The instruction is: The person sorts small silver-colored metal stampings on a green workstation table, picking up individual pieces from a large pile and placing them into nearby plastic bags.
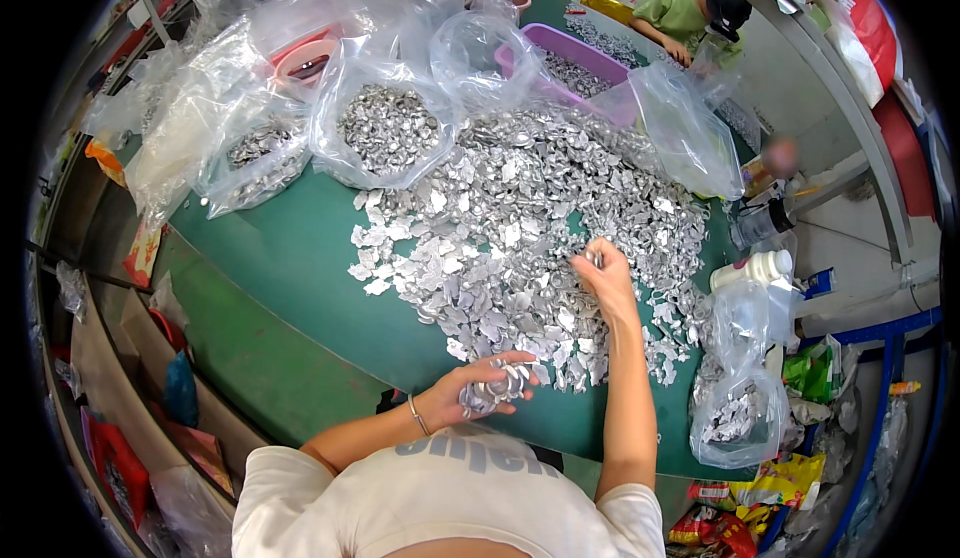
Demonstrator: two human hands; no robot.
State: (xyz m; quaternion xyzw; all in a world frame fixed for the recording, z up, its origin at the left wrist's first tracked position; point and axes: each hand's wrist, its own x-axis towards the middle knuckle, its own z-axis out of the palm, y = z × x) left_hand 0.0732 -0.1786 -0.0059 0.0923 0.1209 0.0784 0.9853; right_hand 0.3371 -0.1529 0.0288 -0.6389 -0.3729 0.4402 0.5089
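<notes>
The green table [290, 278] had a big pile of flat silver bits [510, 223] spread across its middle. Clear bags [335, 143] and a purple tub [545, 35] sat behind the pile, and a white bottle [752, 270] lay at the right. The left hand [452, 392], cupped by the near edge of the pile, held a handful of bits [497, 390]. The right hand [608, 276] was over the pile with fingers curled in; I couldn't tell if it held one.

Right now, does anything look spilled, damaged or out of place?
Nothing clearly stands out. Silvery metal pieces lie loose across the green table, but the left hand cups some and the right hand is over others, so this seems deliberate rather than spilled.
</notes>
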